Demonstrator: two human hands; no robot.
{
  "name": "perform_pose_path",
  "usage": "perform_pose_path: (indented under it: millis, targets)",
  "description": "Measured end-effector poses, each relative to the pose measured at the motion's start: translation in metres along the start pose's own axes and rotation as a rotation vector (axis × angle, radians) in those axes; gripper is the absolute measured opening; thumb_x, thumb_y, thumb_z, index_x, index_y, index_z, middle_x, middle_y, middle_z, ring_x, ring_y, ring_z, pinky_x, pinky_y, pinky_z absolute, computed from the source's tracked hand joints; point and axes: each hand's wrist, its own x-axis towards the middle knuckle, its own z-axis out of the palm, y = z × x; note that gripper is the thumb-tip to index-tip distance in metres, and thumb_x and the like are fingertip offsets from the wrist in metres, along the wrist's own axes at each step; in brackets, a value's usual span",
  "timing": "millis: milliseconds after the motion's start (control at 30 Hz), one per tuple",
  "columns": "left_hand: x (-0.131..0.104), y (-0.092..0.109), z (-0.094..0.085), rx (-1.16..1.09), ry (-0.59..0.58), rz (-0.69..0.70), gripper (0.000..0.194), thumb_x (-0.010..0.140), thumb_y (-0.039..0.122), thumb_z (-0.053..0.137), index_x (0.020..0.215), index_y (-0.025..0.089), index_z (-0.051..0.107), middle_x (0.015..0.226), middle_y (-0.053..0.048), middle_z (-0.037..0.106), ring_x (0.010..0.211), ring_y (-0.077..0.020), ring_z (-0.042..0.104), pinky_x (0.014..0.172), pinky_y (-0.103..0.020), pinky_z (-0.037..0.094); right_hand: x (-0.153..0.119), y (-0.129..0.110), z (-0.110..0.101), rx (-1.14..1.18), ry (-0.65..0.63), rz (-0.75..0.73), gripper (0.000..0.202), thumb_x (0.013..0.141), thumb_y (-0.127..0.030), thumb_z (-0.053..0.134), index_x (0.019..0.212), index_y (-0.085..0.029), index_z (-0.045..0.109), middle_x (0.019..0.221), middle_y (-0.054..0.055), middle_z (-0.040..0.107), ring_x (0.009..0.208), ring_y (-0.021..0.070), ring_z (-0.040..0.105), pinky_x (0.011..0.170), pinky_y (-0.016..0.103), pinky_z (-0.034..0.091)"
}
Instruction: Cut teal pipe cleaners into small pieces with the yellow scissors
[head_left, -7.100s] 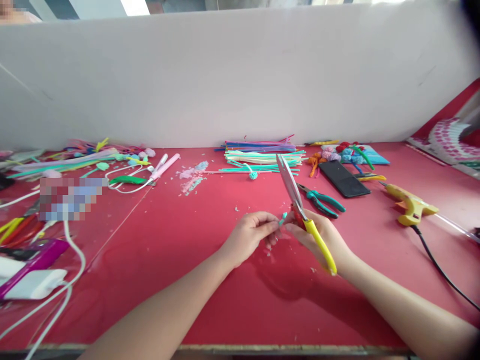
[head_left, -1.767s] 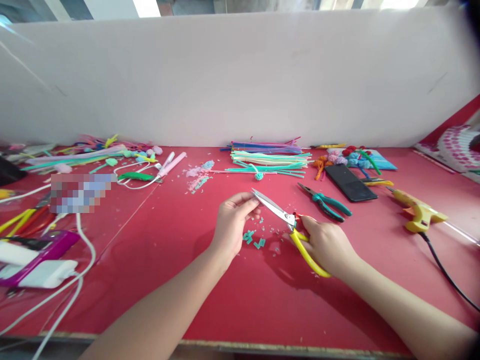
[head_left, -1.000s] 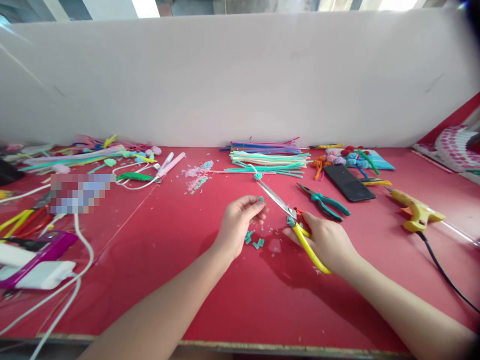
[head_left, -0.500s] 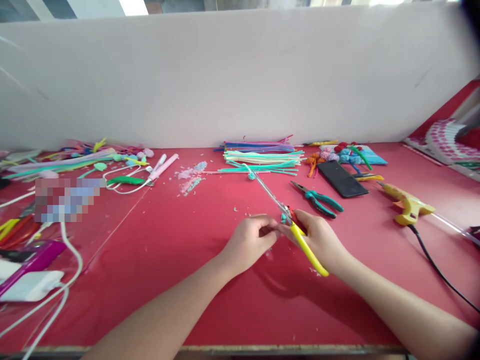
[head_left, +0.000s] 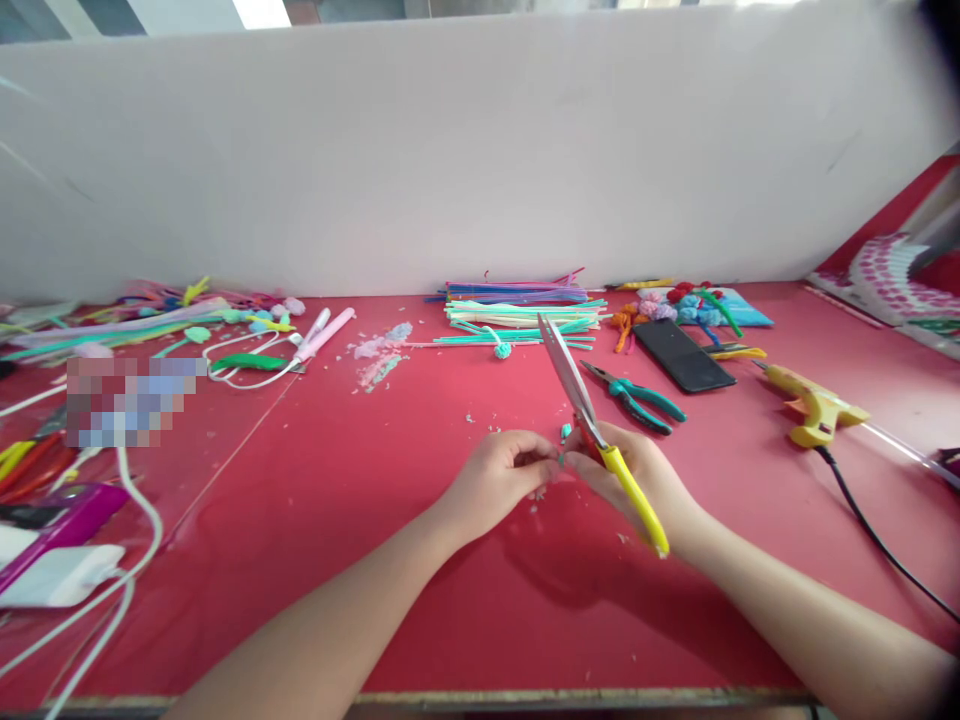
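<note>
Scissors with a yellow handle [head_left: 636, 500] rest in my right hand [head_left: 660, 478]. Their silver blades point up and away over the table, and my fingers hide part of the grip. My left hand [head_left: 499, 485] is closed in a pinch, its fingertips almost meeting those of my right. A tiny green bit [head_left: 561, 459] shows between the two hands' fingertips, too small to name surely. Just beyond them is a small teal piece [head_left: 565, 431]. Farther back, a teal fuzzy ball on a pale stem [head_left: 502, 350] lies by bundled pipe cleaners [head_left: 525, 318].
Teal-handled pliers [head_left: 637, 398], a black phone [head_left: 684, 357] and a yellow glue gun [head_left: 817, 405] with its cord lie to the right. Fuzzy trimmings [head_left: 382, 345] are scattered left of centre. White cables [head_left: 142, 490] run along the left side. A pale partition [head_left: 480, 160] borders the back.
The scissors have swung right and more upright in my right hand, away from the fuzzy ball. The small teal piece shows more clearly. My left hand has hardly moved.
</note>
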Motion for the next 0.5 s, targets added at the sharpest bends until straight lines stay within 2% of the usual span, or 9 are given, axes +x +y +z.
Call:
perform_pose_path:
  millis: [67,300,400,500]
  targets:
    - [-0.0011,0.0012,0.0019,-0.006,-0.013,0.005,0.017,0.074,0.028,0.047,0.069,0.015,0.055,0.058,0.001,0.048,0.054,-0.0092,0.047,0.054,-0.021,0.037,0.0004,0.0028,-0.0003,-0.02,-0.012,-0.007,0.014,0.07,-0.032,0.046,0.067,-0.018,0.047,0.052,-0.006,0.036,0.048,0.0068,0.032,0.044,0.018,0.027]
    - [-0.0022,0.003,0.0079,0.06,0.091,0.043,0.011,0.07,0.026,0.051,0.068,0.016,0.056,0.063,0.001,0.051,0.059,-0.0098,0.047,0.056,-0.021,0.037,0.0015,0.0029,0.0001,-0.093,-0.008,-0.042,0.01,0.071,-0.027,0.043,0.066,-0.018,0.045,0.055,-0.005,0.04,0.051,0.0075,0.036,0.046,0.018,0.029]
    - [-0.0011,0.0025,0.0081,0.059,0.106,0.041,0.014,0.07,0.028,0.052,0.063,0.016,0.055,0.058,0.002,0.047,0.055,-0.0088,0.044,0.052,-0.021,0.035,0.0017,0.0018,-0.0009,-0.151,-0.013,-0.077,0.014,0.071,-0.031,0.043,0.067,-0.018,0.045,0.056,-0.004,0.043,0.051,0.0077,0.037,0.047,0.019,0.029]
    - [0.0017,0.0015,0.0026,-0.024,0.179,-0.015,0.015,0.069,0.029,0.053,0.065,0.016,0.057,0.053,0.003,0.047,0.05,-0.0079,0.042,0.049,-0.02,0.034,0.0022,0.004,-0.0041,-0.295,0.017,-0.108,0.02,0.069,-0.037,0.046,0.065,-0.018,0.043,0.053,-0.005,0.041,0.047,0.0072,0.033,0.044,0.019,0.025]
